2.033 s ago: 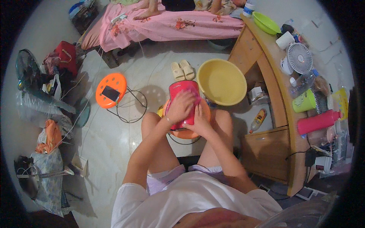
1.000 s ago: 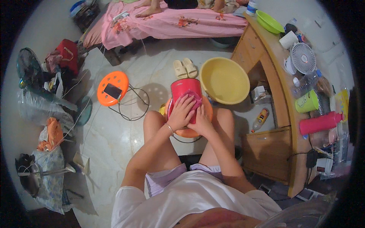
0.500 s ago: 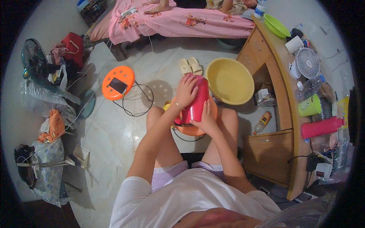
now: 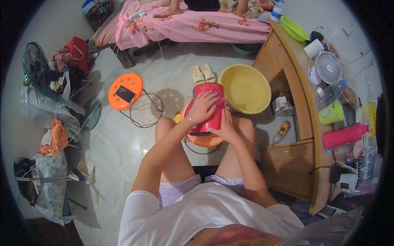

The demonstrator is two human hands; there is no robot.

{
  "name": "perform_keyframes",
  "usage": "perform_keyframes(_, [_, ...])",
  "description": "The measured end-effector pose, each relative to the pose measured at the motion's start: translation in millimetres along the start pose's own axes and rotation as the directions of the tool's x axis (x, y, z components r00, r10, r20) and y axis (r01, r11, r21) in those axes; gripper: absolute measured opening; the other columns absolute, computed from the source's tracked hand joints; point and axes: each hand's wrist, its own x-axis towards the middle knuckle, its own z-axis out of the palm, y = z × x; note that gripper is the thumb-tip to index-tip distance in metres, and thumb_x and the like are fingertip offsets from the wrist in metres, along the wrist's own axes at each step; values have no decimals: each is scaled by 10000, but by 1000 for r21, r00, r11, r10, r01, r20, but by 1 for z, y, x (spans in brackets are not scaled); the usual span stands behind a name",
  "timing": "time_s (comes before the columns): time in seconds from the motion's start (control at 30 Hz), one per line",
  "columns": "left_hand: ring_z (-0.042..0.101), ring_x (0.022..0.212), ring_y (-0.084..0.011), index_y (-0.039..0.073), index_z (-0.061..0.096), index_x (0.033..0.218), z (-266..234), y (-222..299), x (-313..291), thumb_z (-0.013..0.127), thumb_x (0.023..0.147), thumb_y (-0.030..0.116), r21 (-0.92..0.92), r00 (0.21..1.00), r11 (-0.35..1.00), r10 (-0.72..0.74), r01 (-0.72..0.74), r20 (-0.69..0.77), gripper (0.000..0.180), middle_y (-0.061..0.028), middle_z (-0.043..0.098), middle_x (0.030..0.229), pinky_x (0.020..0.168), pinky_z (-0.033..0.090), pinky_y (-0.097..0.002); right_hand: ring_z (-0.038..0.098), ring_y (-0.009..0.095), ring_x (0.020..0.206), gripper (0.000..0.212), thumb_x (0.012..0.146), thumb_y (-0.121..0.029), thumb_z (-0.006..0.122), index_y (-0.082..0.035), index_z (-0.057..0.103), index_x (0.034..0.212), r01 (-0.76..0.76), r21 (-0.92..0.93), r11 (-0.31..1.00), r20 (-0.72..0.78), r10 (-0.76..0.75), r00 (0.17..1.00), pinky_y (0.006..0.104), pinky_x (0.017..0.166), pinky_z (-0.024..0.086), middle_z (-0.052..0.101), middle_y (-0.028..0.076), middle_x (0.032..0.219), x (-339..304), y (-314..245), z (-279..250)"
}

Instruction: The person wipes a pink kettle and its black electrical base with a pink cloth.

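A shiny red cylindrical container with a dark band along its near end stands or leans over an orange stool between my knees. Across its upper face lies my left hand, its fingers stretched out and slightly spread. Pinkish material shows near those fingertips, but I cannot make out what it is. My right hand holds the container's lower right side, the thumb toward its near end and the fingers up along the side. The underside of the container is hidden.
A yellow basin sits on the floor beyond my right hand, beside cream slippers. Another orange stool bears a phone. A wooden desk on the right carries a fan and a pink bottle. Someone lies on the bed.
My left hand has slid down the container toward me, and its far end now shows. The container looks more upright. My right hand keeps its hold low on the right side.
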Motion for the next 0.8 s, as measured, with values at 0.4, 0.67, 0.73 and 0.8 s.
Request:
perform_keyframes(0.4, [353,1339,-388,19,478,1340,15,-44,8,508,931,217,-108,927,961,-273,253,-258,455,-196,425,1423,1132,261,-459,160,456,1422,1212,685,-387,816,96,26,1467,25,1,1000,-56,-25,998,458,1159,227,88,342,1519,-2,-19,1])
perform_keyframes(0.67, [225,1422,-383,8,415,1394,28,17,-93,449,965,188,-254,888,898,-412,359,-203,466,-219,310,1499,1168,173,-459,176,466,1413,1238,657,-392,826,100,26,1464,22,-64,998,-29,-24,999,468,1143,255,50,357,1514,2,-27,12])
perform_keyframes(0.73, [231,1419,-385,16,425,1390,18,31,-94,442,967,189,-212,940,938,-309,276,-143,458,-211,304,1504,1165,171,-472,204,477,1399,1243,650,-401,826,97,30,1464,57,-118,991,-57,-64,996,477,1133,273,48,352,1516,2,-27,16])
perform_keyframes(0.8, [283,1404,-349,32,519,1315,5,28,-74,436,966,216,-182,983,969,-178,167,-45,403,-165,397,1464,1158,182,-493,241,486,1379,1240,653,-410,822,93,31,1464,50,-128,990,-30,-55,998,487,1121,292,58,344,1519,6,-27,14])
